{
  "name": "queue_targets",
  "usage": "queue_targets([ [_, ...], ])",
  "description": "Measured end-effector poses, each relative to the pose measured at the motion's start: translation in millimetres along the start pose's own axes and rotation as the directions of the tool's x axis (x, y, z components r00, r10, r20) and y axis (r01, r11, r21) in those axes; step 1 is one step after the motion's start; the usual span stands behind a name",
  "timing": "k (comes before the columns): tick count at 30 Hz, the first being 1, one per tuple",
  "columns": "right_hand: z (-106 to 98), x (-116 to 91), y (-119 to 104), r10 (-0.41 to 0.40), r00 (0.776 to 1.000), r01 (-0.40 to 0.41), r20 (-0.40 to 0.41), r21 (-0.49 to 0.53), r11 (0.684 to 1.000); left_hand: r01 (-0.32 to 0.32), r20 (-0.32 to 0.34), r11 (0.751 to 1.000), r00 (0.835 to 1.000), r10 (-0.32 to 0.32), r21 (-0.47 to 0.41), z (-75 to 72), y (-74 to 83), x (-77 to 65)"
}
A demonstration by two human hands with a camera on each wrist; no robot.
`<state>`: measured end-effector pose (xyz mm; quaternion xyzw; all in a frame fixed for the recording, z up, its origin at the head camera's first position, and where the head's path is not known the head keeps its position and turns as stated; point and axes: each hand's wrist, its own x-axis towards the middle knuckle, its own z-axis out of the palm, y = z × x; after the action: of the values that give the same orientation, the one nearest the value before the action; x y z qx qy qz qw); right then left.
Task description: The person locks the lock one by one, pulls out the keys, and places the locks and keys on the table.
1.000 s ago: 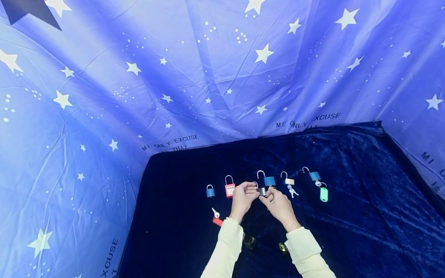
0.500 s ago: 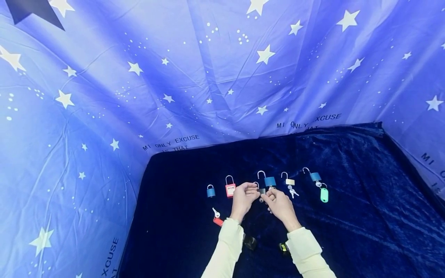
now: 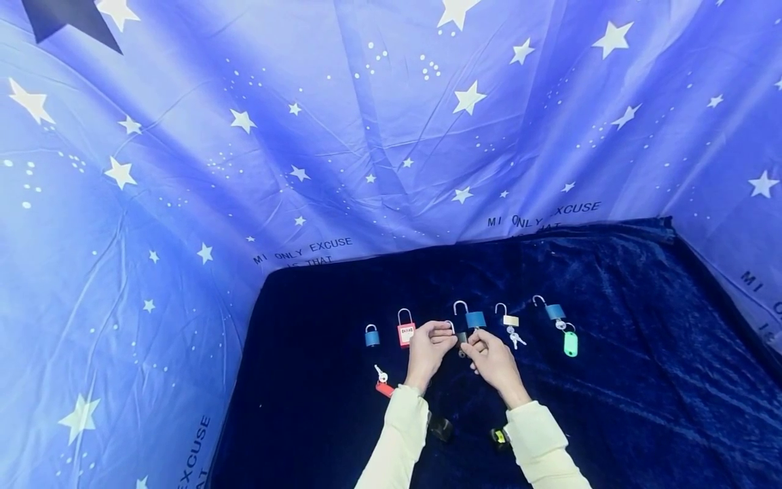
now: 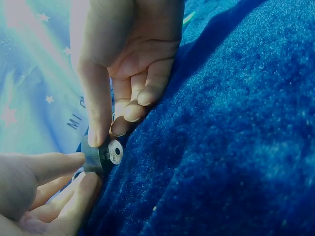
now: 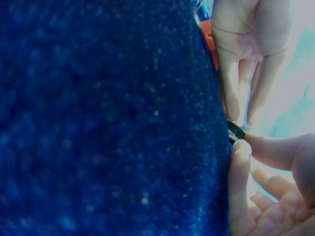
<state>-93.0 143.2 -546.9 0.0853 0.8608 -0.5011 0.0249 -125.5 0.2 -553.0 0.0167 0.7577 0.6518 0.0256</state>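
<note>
There is one red padlock, with one blue padlock left of it; right of it are two blue padlocks, one gold padlock, one dark padlock and one green tag; in front of it, one red tag.

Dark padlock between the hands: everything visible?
The dark padlock has a metallic-looking body; at its near end sits a round silvery piece with a dark hole, likely a key head. The left hand and right hand pinch the body over dark-blue cloth. A curved bar beside the left hand is likely its shackle; locked or not, can't tell.
</note>
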Motion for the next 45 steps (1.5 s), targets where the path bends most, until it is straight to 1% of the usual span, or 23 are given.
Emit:
queue_targets([
  [4,-0.6,-1.4,-0.7,0.015,1.000,-0.015,0.005,0.077,0.997,0.009,-0.017,1.000,1.000,-0.009,-0.002,1.0,-1.1,-0.2],
  [9,-0.9,-1.2,-0.6,0.028,0.999,-0.032,0.024,0.164,0.986,0.001,-0.031,1.000,1.000,0.000,0.005,0.8,-2.3,-0.7],
  [14,-1.3,-0.6,-0.2,0.034,0.998,-0.043,0.045,0.218,0.975,0.008,-0.033,1.000,0.999,-0.008,-0.003,-0.6,0.4,-1.8],
  [18,-2.5,-1.9,-0.7,0.027,0.998,-0.038,0.054,0.226,0.973,0.012,-0.019,1.000,1.000,-0.012,0.000,-1.5,1.0,-1.3],
  [25,-5.8,-4.1,-4.0,0.005,0.998,-0.020,0.066,0.234,0.972,-0.009,-0.004,1.000,1.000,0.009,0.007,-3.2,0.3,1.4],
  [32,-8.2,-4.4,-7.1,-0.008,0.996,-0.015,0.088,0.254,0.967,-0.005,0.011,1.000,1.000,0.005,-0.016,-4.5,0.6,3.7],
  [37,-9.0,-4.0,-7.3,-0.007,0.995,-0.021,0.100,0.279,0.960,0.004,0.012,1.000,1.000,-0.004,-0.016,-5.3,3.2,3.1],
  [40,-9.0,-3.7,-5.9,-0.015,0.995,-0.015,0.103,0.278,0.960,0.008,0.007,1.000,1.000,-0.008,0.000,-5.4,3.5,2.3],
  [45,-7.9,-2.0,-2.8,-0.001,0.995,-0.026,0.102,0.266,0.964,-0.002,0.007,1.000,1.000,0.001,0.027,-5.6,2.0,1.8],
])
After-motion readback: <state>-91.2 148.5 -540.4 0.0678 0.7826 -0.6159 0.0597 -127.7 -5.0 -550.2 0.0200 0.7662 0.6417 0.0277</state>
